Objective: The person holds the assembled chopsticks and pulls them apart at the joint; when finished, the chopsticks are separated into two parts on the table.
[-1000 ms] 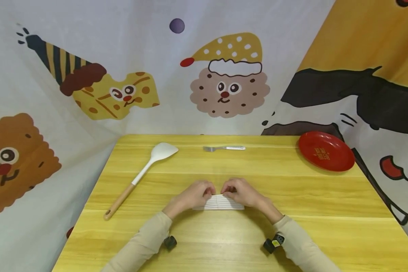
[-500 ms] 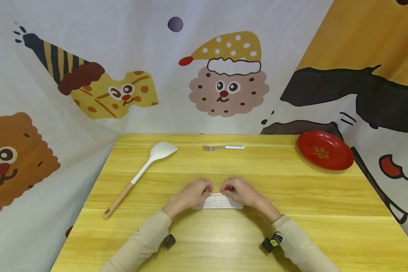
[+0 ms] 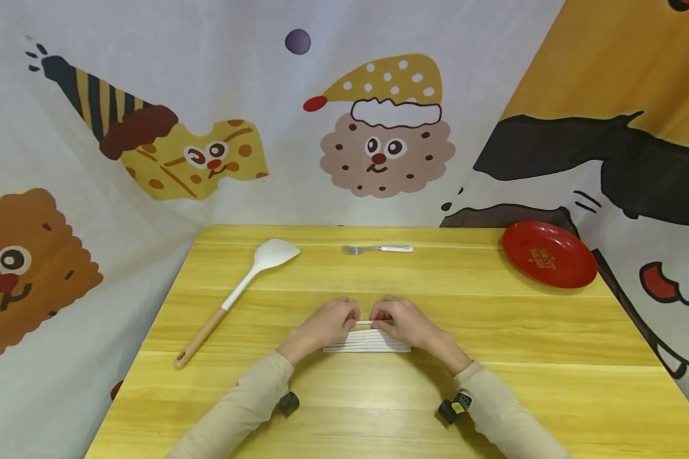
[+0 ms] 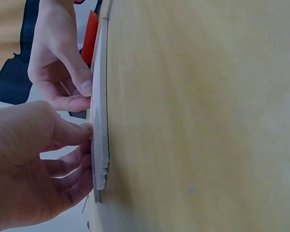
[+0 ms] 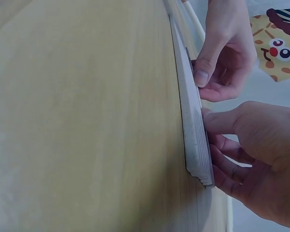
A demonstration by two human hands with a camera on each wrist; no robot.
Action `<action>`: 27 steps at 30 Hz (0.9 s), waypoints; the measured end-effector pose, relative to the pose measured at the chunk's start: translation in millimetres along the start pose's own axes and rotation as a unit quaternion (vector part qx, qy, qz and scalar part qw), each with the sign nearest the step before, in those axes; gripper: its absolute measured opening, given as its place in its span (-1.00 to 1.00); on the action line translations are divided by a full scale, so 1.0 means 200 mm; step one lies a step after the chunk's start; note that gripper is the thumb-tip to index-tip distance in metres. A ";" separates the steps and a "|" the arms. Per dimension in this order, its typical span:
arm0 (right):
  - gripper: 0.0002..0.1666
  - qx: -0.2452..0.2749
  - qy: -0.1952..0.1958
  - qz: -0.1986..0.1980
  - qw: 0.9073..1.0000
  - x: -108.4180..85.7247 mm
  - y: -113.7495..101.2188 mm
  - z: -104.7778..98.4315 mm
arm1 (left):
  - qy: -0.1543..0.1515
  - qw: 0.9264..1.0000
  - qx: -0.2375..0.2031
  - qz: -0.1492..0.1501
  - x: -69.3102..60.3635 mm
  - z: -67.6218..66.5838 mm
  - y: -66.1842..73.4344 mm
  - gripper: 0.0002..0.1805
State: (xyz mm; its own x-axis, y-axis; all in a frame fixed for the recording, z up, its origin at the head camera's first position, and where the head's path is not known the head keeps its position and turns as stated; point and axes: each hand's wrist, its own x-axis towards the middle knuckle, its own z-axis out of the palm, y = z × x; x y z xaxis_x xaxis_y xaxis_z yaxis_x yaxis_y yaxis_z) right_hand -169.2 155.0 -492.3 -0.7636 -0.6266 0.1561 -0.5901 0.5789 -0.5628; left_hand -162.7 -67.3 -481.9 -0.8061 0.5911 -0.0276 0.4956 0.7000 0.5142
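A flat white piece made of several narrow parallel strips (image 3: pixel 367 344) lies on the table in front of the person; its exact kind is unclear. My left hand (image 3: pixel 328 320) and right hand (image 3: pixel 406 320) meet at its far side, a small space between them. With thumb and fingers, both hold the farthest white strip (image 3: pixel 364 322), which stands slightly apart from the others, with a yellowish gap. Layered edges of the white piece (image 4: pixel 100 111) show in the left wrist view. In the right wrist view, thumb and fingers of my right hand (image 5: pixel 268 154) touch its far side.
A white spatula (image 3: pixel 272 254) with a wooden handle lies at the left on the wooden table (image 3: pixel 367 408). Farther back is a fork (image 3: pixel 379 249). At the back right stands a red plate (image 3: pixel 551 255). A printed cloth (image 3: pixel 298 115) hangs behind the table.
Both hands have shifted slightly away from the person. The farthest white strip has come apart from the rest, and a narrow gap has opened between them.
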 end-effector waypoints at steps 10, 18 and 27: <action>-0.94 -0.067 0.037 -0.030 0.997 0.02 0.01 -0.01 | 0.034 0.999 -0.007 0.000 0.02 0.00 0.00 -0.94; -0.89 -0.058 0.101 -0.075 0.990 0.07 -0.01 -0.06 | 0.134 0.989 -0.006 0.067 0.04 -0.05 0.01 -0.93; -0.87 -0.002 0.099 -0.089 0.991 0.11 -0.04 -0.14 | 0.161 0.984 -0.023 0.072 0.07 -0.11 0.05 -0.98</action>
State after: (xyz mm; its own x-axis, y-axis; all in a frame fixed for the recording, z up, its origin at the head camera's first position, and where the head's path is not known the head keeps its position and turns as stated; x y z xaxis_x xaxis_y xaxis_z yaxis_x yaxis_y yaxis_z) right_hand -188.6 151.1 -462.0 -0.6830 -0.6053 0.4087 -0.7211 0.4699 -0.5091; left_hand -176.4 -61.8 -457.8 -0.7935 0.5196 0.3169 0.6022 0.5950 0.5323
